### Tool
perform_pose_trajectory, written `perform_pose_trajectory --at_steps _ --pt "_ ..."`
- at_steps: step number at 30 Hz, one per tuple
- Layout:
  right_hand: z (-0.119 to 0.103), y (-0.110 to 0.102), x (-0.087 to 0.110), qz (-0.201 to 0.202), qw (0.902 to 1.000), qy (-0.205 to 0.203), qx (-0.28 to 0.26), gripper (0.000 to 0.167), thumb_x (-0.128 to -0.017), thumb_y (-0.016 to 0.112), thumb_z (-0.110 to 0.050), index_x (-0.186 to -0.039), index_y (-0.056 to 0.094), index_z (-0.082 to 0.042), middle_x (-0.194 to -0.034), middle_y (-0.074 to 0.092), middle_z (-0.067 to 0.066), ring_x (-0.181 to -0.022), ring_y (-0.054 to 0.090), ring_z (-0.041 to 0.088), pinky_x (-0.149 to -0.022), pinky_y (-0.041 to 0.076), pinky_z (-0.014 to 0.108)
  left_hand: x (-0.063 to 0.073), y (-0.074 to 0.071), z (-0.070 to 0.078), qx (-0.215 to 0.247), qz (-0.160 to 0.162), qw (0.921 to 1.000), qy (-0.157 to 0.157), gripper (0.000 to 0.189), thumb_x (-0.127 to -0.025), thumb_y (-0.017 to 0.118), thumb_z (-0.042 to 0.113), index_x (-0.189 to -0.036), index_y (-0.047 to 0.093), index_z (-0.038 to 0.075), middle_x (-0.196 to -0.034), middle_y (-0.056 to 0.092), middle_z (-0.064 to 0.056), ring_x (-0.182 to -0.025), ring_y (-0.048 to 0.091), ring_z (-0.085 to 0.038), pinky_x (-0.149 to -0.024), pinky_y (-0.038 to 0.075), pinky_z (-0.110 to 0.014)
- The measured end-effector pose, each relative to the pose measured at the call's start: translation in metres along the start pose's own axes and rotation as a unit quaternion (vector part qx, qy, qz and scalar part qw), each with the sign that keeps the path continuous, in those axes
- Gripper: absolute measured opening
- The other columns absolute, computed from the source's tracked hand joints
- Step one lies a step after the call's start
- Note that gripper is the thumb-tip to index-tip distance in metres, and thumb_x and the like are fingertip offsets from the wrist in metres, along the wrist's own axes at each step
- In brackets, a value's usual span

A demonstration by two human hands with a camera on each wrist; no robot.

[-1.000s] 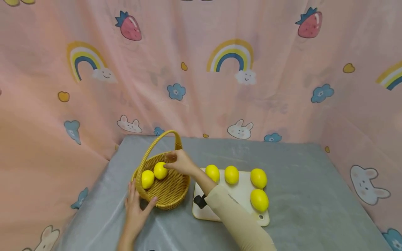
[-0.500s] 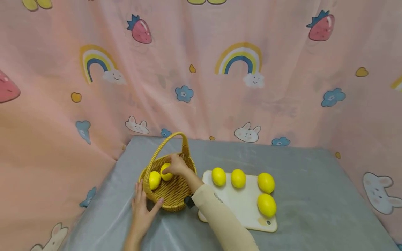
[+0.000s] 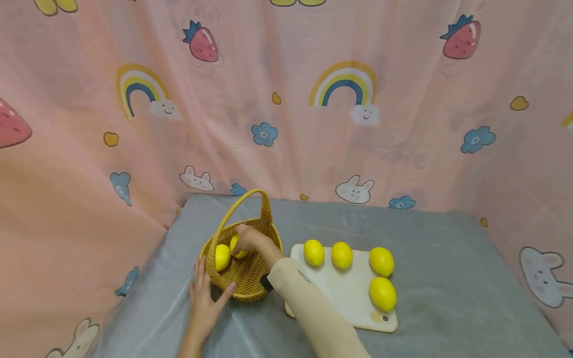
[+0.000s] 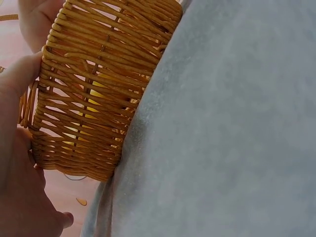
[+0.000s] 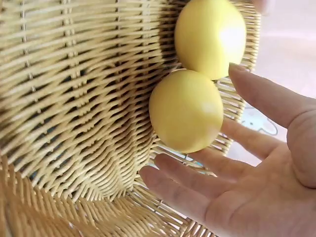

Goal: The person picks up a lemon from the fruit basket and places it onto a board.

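Right hand [image 3: 251, 239] has sunk, spread, empty, by two lemons [image 5: 186, 111]; left [image 3: 206, 302] splays against basket [image 3: 243, 284].

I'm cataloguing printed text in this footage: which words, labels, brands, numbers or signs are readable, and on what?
None can be read.
Long cream fabric sleeve: small dark lettering, too blurred.
Pink fabric curtain with cartoon prints: faint letter-like marks, too pale.
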State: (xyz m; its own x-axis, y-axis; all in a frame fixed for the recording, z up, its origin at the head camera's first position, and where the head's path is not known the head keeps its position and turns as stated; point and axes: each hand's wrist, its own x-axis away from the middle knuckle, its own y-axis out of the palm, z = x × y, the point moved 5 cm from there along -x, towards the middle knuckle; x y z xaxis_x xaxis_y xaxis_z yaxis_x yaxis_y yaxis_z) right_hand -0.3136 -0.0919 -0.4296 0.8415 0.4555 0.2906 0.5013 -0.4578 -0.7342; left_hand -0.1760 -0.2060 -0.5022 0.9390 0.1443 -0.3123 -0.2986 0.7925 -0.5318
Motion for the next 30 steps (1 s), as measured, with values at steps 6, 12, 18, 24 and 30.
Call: perform_pose_trajectory --at_steps 6,12,18,24,30 --pt "0.000 0.006 -0.006 0.038 0.9968 -0.011 0.069 0.047 -0.085 0.077 -0.006 -0.130 0.064 -0.007 -0.120 0.064 0.009 -0.092 0.056 0.021 -0.074 0.045 0.031 0.002 0.003 0.001 0.004 0.000 1.0000 0.003 0.080 -0.090 0.074 0.031 -0.156 0.033 0.012 -0.166 0.009 -0.013 -0.150 0.000 -0.042 -0.105 0.001 -0.077" --pt "0.000 0.008 -0.011 0.076 0.9931 -0.016 0.088 0.048 -0.083 0.079 -0.005 -0.129 0.067 -0.010 -0.122 0.066 0.007 -0.094 0.058 0.021 -0.072 0.042 0.030 0.001 0.003 0.000 0.003 0.004 1.0000 -0.001 0.080 -0.090 0.074 0.031 -0.156 0.033 0.012 -0.167 0.009 -0.011 -0.151 -0.001 -0.041 -0.105 0.000 -0.077" --pt "-0.001 0.002 -0.009 0.081 0.9933 -0.026 0.078 0.049 -0.080 0.080 -0.005 -0.127 0.069 -0.012 -0.122 0.066 0.006 -0.089 0.057 0.021 -0.069 0.043 0.030 0.000 0.001 0.001 0.003 0.013 0.9999 0.011 0.080 -0.088 0.076 0.030 -0.155 0.035 0.011 -0.166 0.011 -0.014 -0.150 0.002 -0.044 -0.105 0.001 -0.078" --pt "0.002 -0.015 0.006 0.079 0.9954 -0.054 -0.005 0.051 -0.081 0.081 -0.003 -0.130 0.066 -0.007 -0.132 0.063 0.009 -0.099 0.061 0.021 -0.073 0.048 0.027 0.000 0.002 0.001 0.003 -0.005 1.0000 -0.003 0.082 -0.091 0.074 0.031 -0.158 0.029 0.014 -0.166 0.007 -0.013 -0.150 -0.002 -0.042 -0.107 -0.003 -0.076" --pt "0.009 -0.038 0.030 0.085 0.9862 -0.108 -0.092 0.050 -0.083 0.080 -0.002 -0.130 0.064 0.000 -0.135 0.060 0.016 -0.113 0.061 0.029 -0.082 0.053 0.030 0.000 0.001 0.002 0.010 -0.016 0.9998 -0.011 0.086 -0.092 0.073 0.029 -0.160 0.021 0.018 -0.166 0.004 -0.015 -0.150 -0.005 -0.042 -0.106 -0.003 -0.076"
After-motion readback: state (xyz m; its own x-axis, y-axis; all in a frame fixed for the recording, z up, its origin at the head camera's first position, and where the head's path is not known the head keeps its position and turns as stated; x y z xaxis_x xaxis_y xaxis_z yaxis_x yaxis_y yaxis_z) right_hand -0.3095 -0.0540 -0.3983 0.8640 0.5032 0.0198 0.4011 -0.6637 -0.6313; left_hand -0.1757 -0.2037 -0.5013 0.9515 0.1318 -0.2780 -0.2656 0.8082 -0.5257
